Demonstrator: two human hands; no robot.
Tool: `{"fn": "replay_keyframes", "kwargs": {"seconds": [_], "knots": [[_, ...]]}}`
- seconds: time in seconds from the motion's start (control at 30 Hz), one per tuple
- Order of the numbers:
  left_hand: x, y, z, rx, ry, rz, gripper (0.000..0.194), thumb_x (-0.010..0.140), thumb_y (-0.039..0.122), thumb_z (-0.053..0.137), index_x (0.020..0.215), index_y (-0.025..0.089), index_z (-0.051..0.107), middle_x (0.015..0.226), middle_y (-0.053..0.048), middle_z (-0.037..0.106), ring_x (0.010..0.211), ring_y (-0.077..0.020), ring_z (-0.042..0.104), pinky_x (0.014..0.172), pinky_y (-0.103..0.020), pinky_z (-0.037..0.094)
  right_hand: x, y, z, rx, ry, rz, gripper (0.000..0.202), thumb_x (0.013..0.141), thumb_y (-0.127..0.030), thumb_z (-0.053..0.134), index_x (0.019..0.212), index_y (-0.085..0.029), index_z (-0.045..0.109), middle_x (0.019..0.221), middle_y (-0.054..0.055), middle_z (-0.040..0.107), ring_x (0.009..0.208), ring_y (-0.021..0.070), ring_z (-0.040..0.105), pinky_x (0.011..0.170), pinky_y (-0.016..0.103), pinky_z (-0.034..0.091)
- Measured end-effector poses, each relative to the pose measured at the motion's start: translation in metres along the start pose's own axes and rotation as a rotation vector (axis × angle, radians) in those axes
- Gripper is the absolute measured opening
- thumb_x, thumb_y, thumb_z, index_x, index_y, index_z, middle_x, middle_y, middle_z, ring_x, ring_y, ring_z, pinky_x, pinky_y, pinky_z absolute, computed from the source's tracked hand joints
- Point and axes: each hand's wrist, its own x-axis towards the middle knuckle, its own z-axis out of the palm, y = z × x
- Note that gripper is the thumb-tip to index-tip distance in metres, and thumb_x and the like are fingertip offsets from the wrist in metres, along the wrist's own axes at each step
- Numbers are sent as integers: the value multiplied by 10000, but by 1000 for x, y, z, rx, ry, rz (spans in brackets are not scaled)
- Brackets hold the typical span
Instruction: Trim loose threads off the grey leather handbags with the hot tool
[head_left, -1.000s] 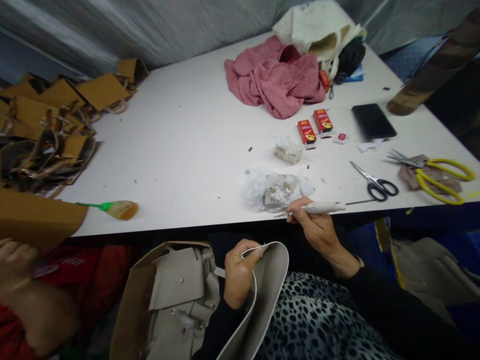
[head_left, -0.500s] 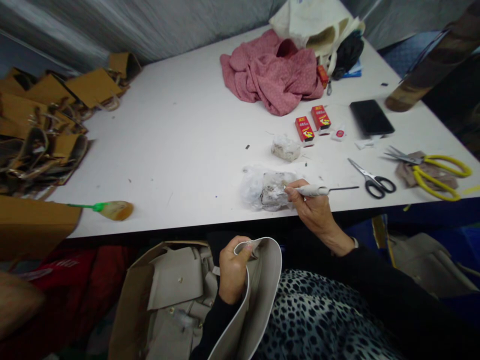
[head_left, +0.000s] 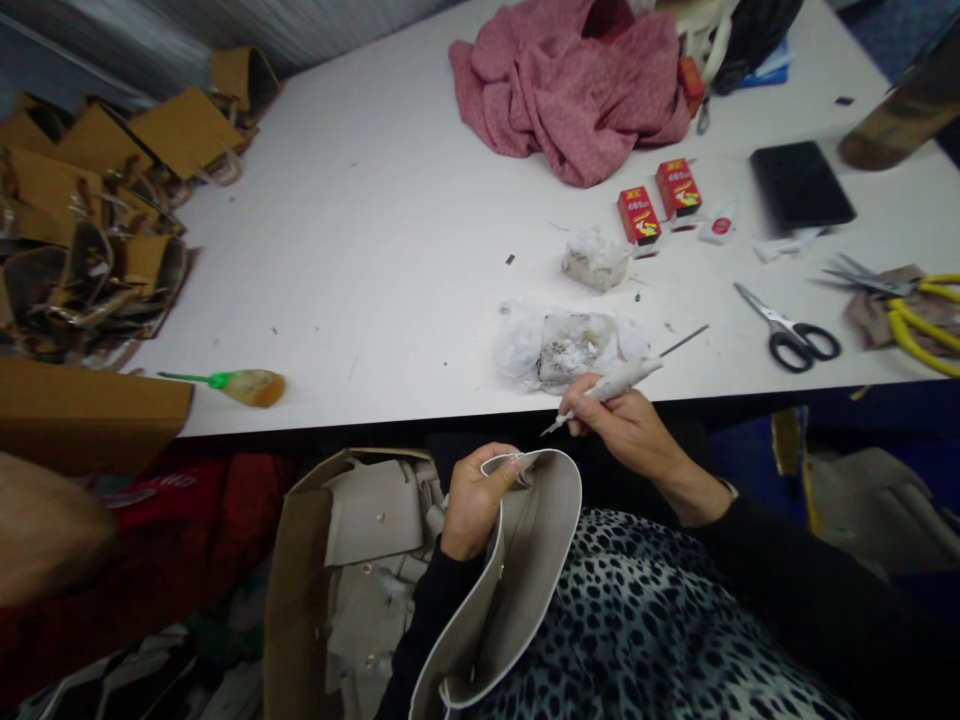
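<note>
My left hand (head_left: 476, 500) is closed on the rim of a light grey bag (head_left: 536, 560), whose open top faces up over my lap. Between the fingers of my right hand (head_left: 619, 425) is a thin tool with a white wrapped handle (head_left: 619, 385). A short pointed tip shows at its lower left end and a dark metal rod at the other; its exact kind I cannot tell. The tip hangs just above the bag's rim, apart from it. Behind this hand, a stained whitish block (head_left: 574, 350) lies on crumpled clear plastic at the table's front edge.
A second wrapped block (head_left: 595, 262), two red boxes (head_left: 640, 215), black-handled scissors (head_left: 787, 330) and yellow-handled scissors (head_left: 911, 300) lie on the white table (head_left: 375, 250). A green-nozzled bottle (head_left: 251, 387) lies left. A carton (head_left: 300, 590) holds grey bags. Another person's arm (head_left: 52, 530) shows far left.
My right hand has brought the tool from the stained block down toward the bag, tilting its tip downward. My left hand keeps its hold on the bag. The whole view has shifted slightly.
</note>
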Motion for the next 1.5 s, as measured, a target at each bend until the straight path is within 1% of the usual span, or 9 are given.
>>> {"fn": "replay_keyframes", "kwargs": {"seconds": [0.1,0.3,0.47,0.87,0.97,1.1,1.33,1.4,1.5], "knots": [[0,-3,-1,-28,-27,-15,293,727,391,851,852,143,759,820,-60,736,723,-164,630,708,-275,474,-4,6,12,30,-123,15,442,1020,-545,554,791,-181,658,754,23,627,661,138,586,649,280,485],[-1,-7,-2,-83,-77,-15,294,748,402,846,865,151,748,806,-50,714,740,-163,618,732,-279,471,-4,9,19,37,-209,34,386,1027,-515,548,852,-184,641,708,-1,606,658,134,582,658,268,472],[-2,-7,-1,-89,-79,-5,298,739,401,851,859,150,745,806,-50,710,746,-167,617,742,-282,474,-4,9,21,32,-222,43,410,1020,-550,543,860,-185,636,699,-1,603,652,138,584,648,266,475],[-5,-9,1,-58,-94,32,230,785,372,810,851,161,745,792,-29,691,746,-155,599,761,-272,458,-4,15,25,46,-251,62,356,1029,-492,548,864,-187,631,691,-11,587,648,134,561,647,262,455],[-5,-11,2,-46,-81,45,222,792,373,798,850,167,743,793,-25,689,744,-158,596,755,-273,455,-6,15,24,17,-265,59,334,1034,-467,545,871,-189,632,692,-16,581,644,132,549,639,259,441],[-6,-11,5,-36,-90,54,190,796,346,786,837,167,739,778,-19,676,739,-155,581,747,-271,444,-5,13,22,-60,-298,6,320,1041,-440,531,870,-190,634,703,-18,574,651,129,537,647,258,427],[-5,-12,11,-33,-114,80,151,782,298,775,817,156,734,758,-9,654,725,-142,548,736,-262,419,0,14,27,-143,-369,-16,401,1056,-452,490,790,-178,614,711,-8,576,673,130,537,665,260,418],[-5,-13,8,-34,-104,82,174,784,315,781,825,155,728,741,-7,650,709,-141,545,722,-261,419,-5,14,28,-117,-320,-61,388,1051,-452,509,806,-176,628,736,-1,593,685,131,546,668,261,426],[-5,-15,4,-32,-75,84,211,787,346,796,832,154,719,742,-12,660,704,-145,562,713,-261,431,-16,11,22,32,-118,-90,337,1050,-428,543,848,-182,654,745,0,604,680,124,564,652,248,454]]}}
